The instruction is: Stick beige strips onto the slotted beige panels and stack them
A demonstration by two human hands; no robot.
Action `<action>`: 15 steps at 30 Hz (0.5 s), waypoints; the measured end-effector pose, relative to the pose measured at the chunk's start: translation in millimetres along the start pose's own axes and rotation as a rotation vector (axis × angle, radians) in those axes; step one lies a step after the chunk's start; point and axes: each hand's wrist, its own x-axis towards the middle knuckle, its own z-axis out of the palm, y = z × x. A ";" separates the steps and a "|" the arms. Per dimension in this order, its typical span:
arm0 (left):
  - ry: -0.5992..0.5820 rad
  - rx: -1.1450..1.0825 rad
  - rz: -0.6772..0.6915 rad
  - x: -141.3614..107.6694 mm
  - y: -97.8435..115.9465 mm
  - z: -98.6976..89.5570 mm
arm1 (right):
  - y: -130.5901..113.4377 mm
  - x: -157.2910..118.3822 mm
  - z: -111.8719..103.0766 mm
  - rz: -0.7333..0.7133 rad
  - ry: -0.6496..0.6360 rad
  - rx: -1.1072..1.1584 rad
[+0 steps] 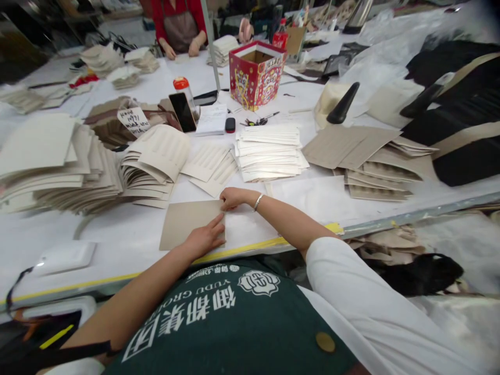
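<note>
A flat beige panel (187,221) lies on the white-covered table near its front edge. My left hand (205,237) rests on the panel's right part, fingers stretched toward its right edge. At the panel's far right corner is my right hand (233,199), fingers curled and pinched on the edge. A bracelet (258,202) circles my right wrist. Just beyond the panel lie a few loose beige pieces with raised strips (211,164) and a pile of white pieces (269,153).
Stacks of beige panels stand left (50,161) and centre-left (152,161); darker panels (351,148) lie right. Farther back are a phone (183,112), a notepad (211,120) and a red box (255,75). Across the table, a person in red (177,23) works. Yellow tape (242,246) marks the front edge.
</note>
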 end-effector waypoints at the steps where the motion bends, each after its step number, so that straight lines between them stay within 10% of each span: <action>1: -0.016 -0.003 -0.002 0.4 0.4 -1.9 | 2.2 0.7 -2.5 0.008 0.018 0.026; 15: -0.097 -0.025 0.021 10.9 -2.7 -14.0 | 3.3 8.6 -9.1 0.036 0.033 -0.025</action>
